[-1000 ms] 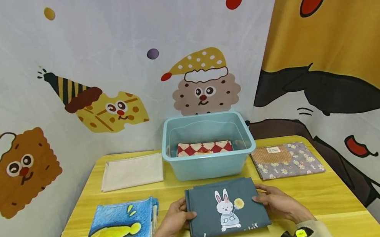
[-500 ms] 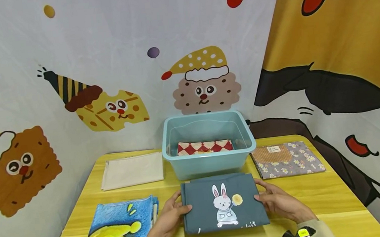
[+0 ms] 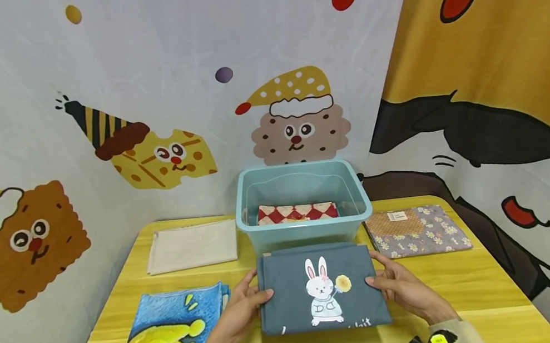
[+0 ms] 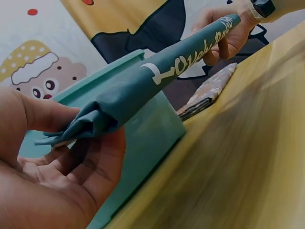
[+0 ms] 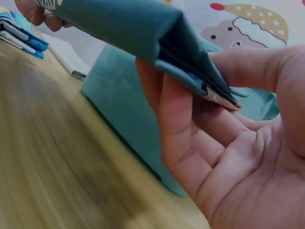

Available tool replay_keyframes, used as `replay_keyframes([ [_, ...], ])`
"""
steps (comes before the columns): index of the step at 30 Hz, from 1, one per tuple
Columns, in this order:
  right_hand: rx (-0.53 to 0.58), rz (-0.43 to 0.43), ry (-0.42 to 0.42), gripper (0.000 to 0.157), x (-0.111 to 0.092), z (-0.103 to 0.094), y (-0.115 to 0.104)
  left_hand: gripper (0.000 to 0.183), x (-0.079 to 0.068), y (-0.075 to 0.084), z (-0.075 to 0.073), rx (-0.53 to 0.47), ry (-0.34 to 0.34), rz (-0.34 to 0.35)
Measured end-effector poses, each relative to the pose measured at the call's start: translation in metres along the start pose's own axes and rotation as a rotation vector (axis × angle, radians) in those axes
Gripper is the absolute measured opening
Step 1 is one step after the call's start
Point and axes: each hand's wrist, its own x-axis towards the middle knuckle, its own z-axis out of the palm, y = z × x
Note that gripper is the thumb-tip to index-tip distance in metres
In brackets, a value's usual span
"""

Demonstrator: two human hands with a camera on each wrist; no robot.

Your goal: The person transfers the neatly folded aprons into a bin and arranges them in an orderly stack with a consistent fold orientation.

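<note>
Both hands hold a folded dark teal cloth (image 3: 293, 292) with a white rabbit and pale lettering printed on it. At its left edge, my left hand (image 3: 239, 311) pinches it, thumb on top and fingers beneath. My right hand (image 3: 408, 291) grips the opposite edge the same way. In the wrist views, the cloth (image 4: 138, 90) is raised off the table, its folded layers bunched between thumb and fingers. Just behind it stands a light blue plastic bin (image 3: 306, 232), whose front wall the cloth partly covers in the head view. Inside the bin lies a red-and-cream diamond-patterned folded cloth (image 3: 296, 212).
On the wooden table (image 3: 469, 291), a folded off-white cloth (image 3: 192, 247) lies left of the bin. A grey daisy-print folded cloth (image 3: 427, 231) is at its right. Near my left forearm lies a blue-and-yellow folded cloth (image 3: 170, 328). A cartoon-printed curtain (image 3: 166, 48) hangs behind.
Both hands have lifted the teal cloth off the table and moved it toward the bin and slightly left. The other cloths and the bin have stayed put.
</note>
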Motion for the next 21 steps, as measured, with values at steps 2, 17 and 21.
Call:
replay_keyframes([
  [2,-0.002,-0.016,0.0,0.089,-0.001,0.002,-0.003,0.087,-0.002,0.003,0.0,0.008,0.003,0.002],
  [17,-0.097,-0.092,0.078,0.087,0.005,0.013,-0.025,0.084,-0.003,0.024,-0.002,0.024,0.003,0.059],
  [21,-0.112,-0.106,0.099,0.088,0.006,0.015,-0.032,0.082,-0.002,0.031,-0.003,0.035,-0.002,0.075],
])
